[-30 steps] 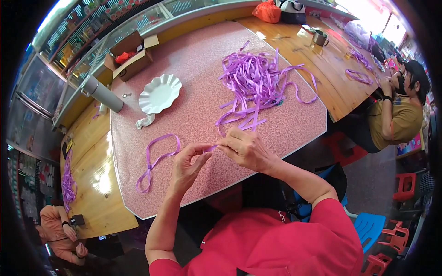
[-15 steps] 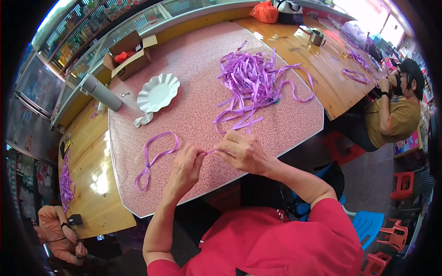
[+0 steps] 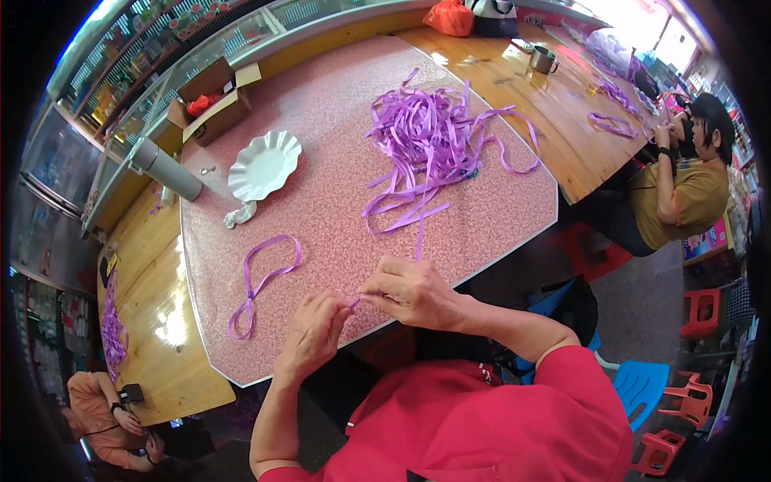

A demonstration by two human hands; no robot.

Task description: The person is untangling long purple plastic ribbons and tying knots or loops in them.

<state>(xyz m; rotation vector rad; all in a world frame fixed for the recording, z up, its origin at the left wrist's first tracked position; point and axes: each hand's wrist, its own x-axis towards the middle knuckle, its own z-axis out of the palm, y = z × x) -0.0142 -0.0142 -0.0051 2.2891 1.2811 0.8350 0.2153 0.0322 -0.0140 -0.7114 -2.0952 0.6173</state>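
Thin, flat purple ribbon (image 3: 355, 303) is held in a narrow pinch grip by left hand (image 3: 314, 324) and right hand (image 3: 413, 293), at near edge of pink speckled desk (image 3: 321, 201). Judged light, limp, perhaps slippery; best pinched flat, close to the working span.

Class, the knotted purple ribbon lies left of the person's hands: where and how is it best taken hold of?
Probably at the ribbon's knot, pinched from above, with the left hand coming from the right. It lies flat on the pink tabletop, and its two loops narrow together at that knot.
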